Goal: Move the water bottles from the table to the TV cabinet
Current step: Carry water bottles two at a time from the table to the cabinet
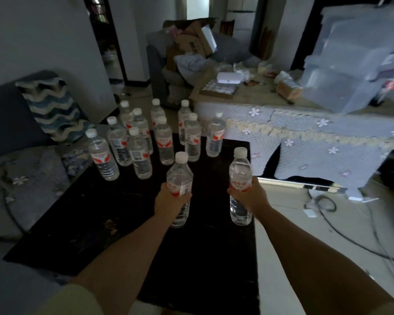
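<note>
Left hand: my left hand (170, 200) grips a bottle (179, 178) at its label, upright, centre of frame.
Right hand: my right hand (250, 196) grips a second bottle (240, 169) upright, just right of centre.
Other bottles (146, 139): ten stand clustered above, on the far end of the dark table (114, 214).
Cabinet (305, 133): cloth-draped, upper right.

Both bare forearms reach forward over the table, the left hand (171, 202) and right hand (251, 196) each curled around an upright bottle at its label.
</note>
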The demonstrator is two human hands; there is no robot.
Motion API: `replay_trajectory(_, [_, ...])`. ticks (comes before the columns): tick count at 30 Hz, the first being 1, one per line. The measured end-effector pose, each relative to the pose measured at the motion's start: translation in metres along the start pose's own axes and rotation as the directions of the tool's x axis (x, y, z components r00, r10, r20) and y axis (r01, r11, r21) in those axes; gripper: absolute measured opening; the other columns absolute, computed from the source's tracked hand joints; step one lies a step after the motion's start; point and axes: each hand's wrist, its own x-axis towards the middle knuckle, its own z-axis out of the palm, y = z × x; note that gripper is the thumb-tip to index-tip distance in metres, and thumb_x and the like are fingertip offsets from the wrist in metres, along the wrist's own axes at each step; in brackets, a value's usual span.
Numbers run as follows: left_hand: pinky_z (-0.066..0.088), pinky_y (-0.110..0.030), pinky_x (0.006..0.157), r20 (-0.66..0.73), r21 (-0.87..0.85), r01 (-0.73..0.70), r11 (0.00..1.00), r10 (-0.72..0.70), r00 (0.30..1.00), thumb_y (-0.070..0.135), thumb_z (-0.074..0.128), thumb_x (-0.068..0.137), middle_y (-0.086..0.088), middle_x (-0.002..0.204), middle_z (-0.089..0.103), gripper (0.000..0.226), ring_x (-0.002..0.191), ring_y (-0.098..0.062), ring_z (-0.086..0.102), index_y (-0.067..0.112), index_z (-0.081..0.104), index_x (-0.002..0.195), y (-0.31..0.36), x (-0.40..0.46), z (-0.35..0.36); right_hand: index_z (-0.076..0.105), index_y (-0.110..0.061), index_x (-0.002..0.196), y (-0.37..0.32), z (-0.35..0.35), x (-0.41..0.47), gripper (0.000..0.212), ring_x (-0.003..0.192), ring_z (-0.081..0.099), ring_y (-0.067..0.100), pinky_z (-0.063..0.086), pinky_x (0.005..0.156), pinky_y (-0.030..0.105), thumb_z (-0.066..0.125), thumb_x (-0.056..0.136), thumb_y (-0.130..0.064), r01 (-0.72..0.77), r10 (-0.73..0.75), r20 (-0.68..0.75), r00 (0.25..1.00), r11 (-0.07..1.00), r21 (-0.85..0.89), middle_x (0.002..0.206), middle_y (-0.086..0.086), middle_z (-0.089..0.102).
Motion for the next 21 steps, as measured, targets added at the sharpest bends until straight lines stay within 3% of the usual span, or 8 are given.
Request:
replay_trajectory(6, [0.045, -0.046, 0.099, 0.113, 0.088, -0.078, 0.993, 0.067, 0.991, 0.025, 0.076, 0.079, -0.011, 0.133, 0.052, 0.07, 0.118, -0.034, 0.054, 0.011, 0.038, 0.136, 0.015, -0.038, 0.073, 0.051, -0.014, 0.117, 0.03, -0.077, -0.037, 0.064, 0.094, 0.061, 0.023, 0.046, 0.079, 0.032, 0.085, 0.066, -0.034, -0.039, 0.033, -0.106, 0.994, 0.998, -0.057, 0.105, 0.003, 0.064])
replay_trajectory(11, [0.044, -0.03, 0.087, 0.18, 0.16, -0.244, 0.957, 0.215, 0.96, 0.029, 0.082, 0.071, -0.009, 0.121, 0.061, 0.066, 0.111, -0.03, 0.059, 0.011, 0.048, 0.125, 0.02, -0.065, 0.136, 0.052, -0.01, 0.117, 0.058, -0.131, -0.066, 0.067, 0.089, 0.062, 0.021, 0.049, 0.076, 0.032, 0.086, 0.065, -0.033, -0.116, 0.092, -0.212, 0.973, 0.988, -0.103, 0.099, 0.003, 0.065])
replay_trajectory(18, [0.042, -0.025, 0.077, 0.348, 0.179, -0.344, 0.922, 0.268, 0.898, 0.03, 0.082, 0.067, -0.002, 0.114, 0.065, 0.063, 0.097, -0.019, 0.062, 0.017, 0.052, 0.121, 0.035, -0.069, 0.183, 0.05, -0.008, 0.123, 0.074, -0.166, -0.086, 0.071, 0.093, 0.062, 0.023, 0.048, 0.079, 0.03, 0.085, 0.066, -0.031, -0.22, 0.184, -0.308, 0.934, 0.971, -0.088, 0.107, 0.007, 0.066])
replay_trajectory(21, [0.041, -0.025, 0.075, 0.402, 0.21, -0.381, 0.9, 0.275, 0.873, 0.03, 0.082, 0.067, -0.002, 0.113, 0.064, 0.063, 0.101, -0.023, 0.063, 0.015, 0.051, 0.12, 0.043, -0.058, 0.194, 0.048, -0.009, 0.124, 0.075, -0.175, -0.088, 0.073, 0.096, 0.062, 0.025, 0.048, 0.082, 0.033, 0.085, 0.065, -0.031, -0.255, 0.215, -0.374, 0.902, 0.965, -0.061, 0.108, 0.008, 0.065])
